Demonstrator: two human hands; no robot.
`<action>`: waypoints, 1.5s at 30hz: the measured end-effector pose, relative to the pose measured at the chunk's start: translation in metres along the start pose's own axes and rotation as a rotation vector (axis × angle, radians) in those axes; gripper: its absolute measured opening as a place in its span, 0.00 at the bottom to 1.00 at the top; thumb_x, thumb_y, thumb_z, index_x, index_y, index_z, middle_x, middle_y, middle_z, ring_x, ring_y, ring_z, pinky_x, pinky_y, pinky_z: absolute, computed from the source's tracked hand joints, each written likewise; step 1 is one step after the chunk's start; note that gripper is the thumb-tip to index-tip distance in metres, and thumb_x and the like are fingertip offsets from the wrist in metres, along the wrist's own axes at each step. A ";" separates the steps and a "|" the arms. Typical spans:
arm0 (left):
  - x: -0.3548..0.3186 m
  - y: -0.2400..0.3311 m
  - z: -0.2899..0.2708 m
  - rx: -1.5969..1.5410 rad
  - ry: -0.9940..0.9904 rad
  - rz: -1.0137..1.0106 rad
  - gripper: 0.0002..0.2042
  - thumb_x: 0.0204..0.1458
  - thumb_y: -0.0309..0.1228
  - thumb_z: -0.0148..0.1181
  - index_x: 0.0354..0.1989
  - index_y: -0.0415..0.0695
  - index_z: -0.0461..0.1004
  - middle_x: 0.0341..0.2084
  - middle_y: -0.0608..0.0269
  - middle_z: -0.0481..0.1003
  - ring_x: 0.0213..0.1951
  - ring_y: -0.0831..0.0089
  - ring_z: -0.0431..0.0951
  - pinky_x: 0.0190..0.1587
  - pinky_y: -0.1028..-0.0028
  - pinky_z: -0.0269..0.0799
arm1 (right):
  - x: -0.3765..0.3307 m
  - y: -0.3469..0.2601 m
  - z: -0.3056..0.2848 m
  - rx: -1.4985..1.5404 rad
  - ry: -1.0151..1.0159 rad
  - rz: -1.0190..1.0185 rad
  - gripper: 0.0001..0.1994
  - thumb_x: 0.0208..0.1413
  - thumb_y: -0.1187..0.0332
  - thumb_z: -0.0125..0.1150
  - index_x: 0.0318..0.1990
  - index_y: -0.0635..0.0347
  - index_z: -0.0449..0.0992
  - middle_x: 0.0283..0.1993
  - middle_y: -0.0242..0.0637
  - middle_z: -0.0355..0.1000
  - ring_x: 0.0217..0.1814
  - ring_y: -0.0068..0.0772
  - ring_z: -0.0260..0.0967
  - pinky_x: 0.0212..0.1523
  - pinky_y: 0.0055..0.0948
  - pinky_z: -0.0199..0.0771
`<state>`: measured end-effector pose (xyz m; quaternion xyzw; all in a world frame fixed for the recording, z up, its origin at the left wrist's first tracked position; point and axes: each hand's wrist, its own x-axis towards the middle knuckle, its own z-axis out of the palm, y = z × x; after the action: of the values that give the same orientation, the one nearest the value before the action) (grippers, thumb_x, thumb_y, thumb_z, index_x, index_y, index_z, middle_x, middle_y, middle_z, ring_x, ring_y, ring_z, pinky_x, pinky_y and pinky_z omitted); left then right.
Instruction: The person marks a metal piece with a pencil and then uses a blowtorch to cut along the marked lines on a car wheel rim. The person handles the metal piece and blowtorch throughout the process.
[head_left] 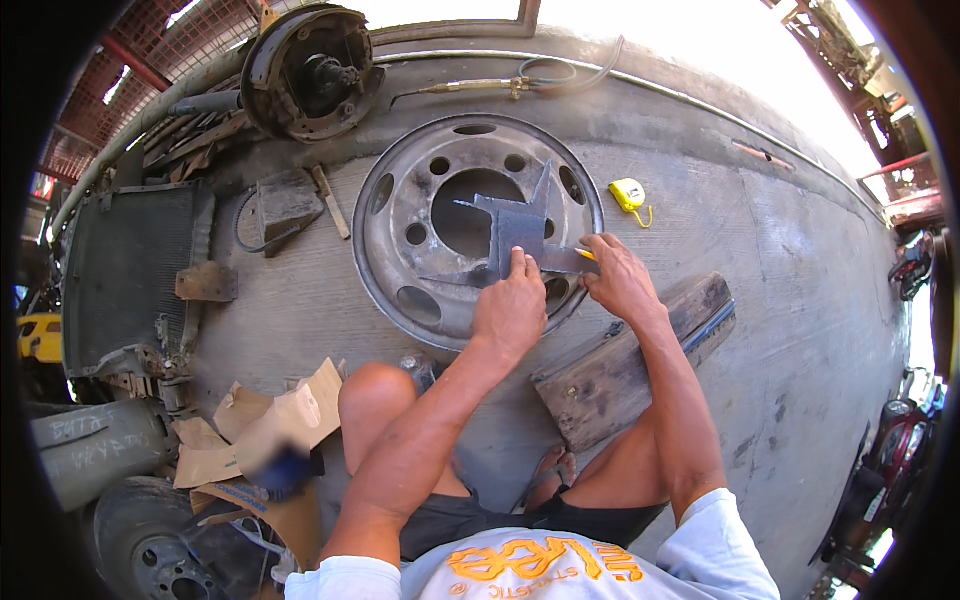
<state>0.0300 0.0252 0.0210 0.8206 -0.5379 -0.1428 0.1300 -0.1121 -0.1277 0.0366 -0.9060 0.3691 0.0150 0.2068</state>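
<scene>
A steel truck wheel rim point(420, 265) lies flat on the concrete floor point(760, 300), and everything here is placed from it. Across the rim's centre hole rests a dark metal plate point(515, 228), cut to an irregular outline with a point rising toward the rim's far edge and another arm running toward its left side.

The left hand point(510, 312) sits over the near part of the rim, its index finger pressed down on the plate's lower edge; the grip is not closed around anything, only bearing flat on the metal. The right hand point(620, 280) is at the rim's right edge, fingers pinched together on a small yellow-tipped marking tool point(585, 255) whose tip touches the plate's right arm.

Just beyond the rim's right edge lies a yellow tape measure point(629, 194). Near the rim's lower right, a weathered wooden block point(630, 360) lies on the floor beneath the right forearm. Beyond the rim's upper left stands a brake drum assembly point(312, 72), and to the rim's left are a radiator point(130, 270) and a small metal bracket point(285, 205). Torn cardboard point(270, 425) lies to the rim's lower left, beside the person's bare knee point(375, 395).
</scene>
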 end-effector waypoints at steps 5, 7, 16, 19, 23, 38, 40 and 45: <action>0.016 -0.044 -0.033 -0.060 0.278 -0.071 0.23 0.59 0.25 0.58 0.63 0.31 0.75 0.64 0.41 0.76 0.45 0.42 0.87 0.49 0.52 0.85 | 0.003 0.005 -0.007 -0.023 -0.103 -0.012 0.20 0.59 0.71 0.72 0.57 0.61 0.77 0.55 0.48 0.78 0.59 0.57 0.78 0.58 0.53 0.78; 0.019 -0.063 -0.050 -0.055 0.316 -0.205 0.20 0.60 0.26 0.56 0.61 0.32 0.77 0.60 0.41 0.78 0.47 0.38 0.85 0.53 0.50 0.83 | -0.001 0.007 -0.006 -0.058 -0.106 -0.038 0.17 0.60 0.70 0.71 0.54 0.61 0.76 0.54 0.48 0.78 0.57 0.58 0.79 0.56 0.53 0.78; 0.004 -0.081 -0.054 -0.052 0.147 -0.071 0.15 0.59 0.31 0.66 0.51 0.36 0.84 0.54 0.42 0.81 0.55 0.42 0.83 0.57 0.50 0.79 | -0.003 0.020 0.003 -0.053 -0.070 -0.036 0.14 0.64 0.72 0.67 0.54 0.64 0.72 0.58 0.48 0.77 0.58 0.60 0.78 0.56 0.54 0.79; 0.006 -0.075 -0.055 -0.088 0.060 -0.078 0.15 0.56 0.32 0.72 0.48 0.37 0.85 0.50 0.46 0.82 0.54 0.44 0.82 0.58 0.51 0.78 | -0.007 0.011 -0.005 -0.004 0.063 -0.042 0.19 0.63 0.65 0.71 0.57 0.63 0.74 0.61 0.47 0.77 0.60 0.57 0.79 0.59 0.51 0.80; 0.009 -0.074 -0.062 0.017 -0.125 -0.155 0.21 0.55 0.34 0.74 0.57 0.41 0.84 0.56 0.47 0.82 0.57 0.46 0.82 0.61 0.54 0.78 | -0.015 -0.025 -0.005 0.014 -0.037 0.017 0.30 0.58 0.49 0.76 0.57 0.64 0.75 0.58 0.53 0.80 0.59 0.53 0.82 0.58 0.49 0.82; 0.012 -0.076 -0.058 0.040 -0.126 -0.172 0.18 0.54 0.33 0.75 0.52 0.40 0.86 0.50 0.48 0.84 0.54 0.48 0.84 0.57 0.54 0.78 | -0.005 -0.052 0.043 0.299 -0.053 0.241 0.37 0.51 0.44 0.82 0.50 0.69 0.70 0.37 0.56 0.83 0.43 0.59 0.86 0.50 0.49 0.82; 0.013 -0.075 -0.058 0.027 -0.119 -0.179 0.19 0.53 0.33 0.75 0.52 0.40 0.86 0.49 0.46 0.84 0.53 0.47 0.84 0.57 0.54 0.78 | -0.006 -0.049 0.045 0.350 -0.024 0.258 0.37 0.50 0.48 0.84 0.51 0.69 0.70 0.38 0.56 0.83 0.45 0.57 0.85 0.51 0.48 0.81; 0.014 -0.077 -0.059 0.019 -0.085 -0.149 0.15 0.54 0.31 0.75 0.47 0.36 0.85 0.46 0.42 0.84 0.50 0.43 0.85 0.54 0.52 0.80 | -0.007 -0.037 0.051 0.553 0.000 0.298 0.32 0.50 0.57 0.85 0.53 0.67 0.72 0.37 0.49 0.82 0.42 0.46 0.84 0.48 0.46 0.81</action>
<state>0.1224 0.0451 0.0464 0.8527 -0.4816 -0.1819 0.0883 -0.0863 -0.0797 0.0049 -0.7513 0.4881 -0.0558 0.4408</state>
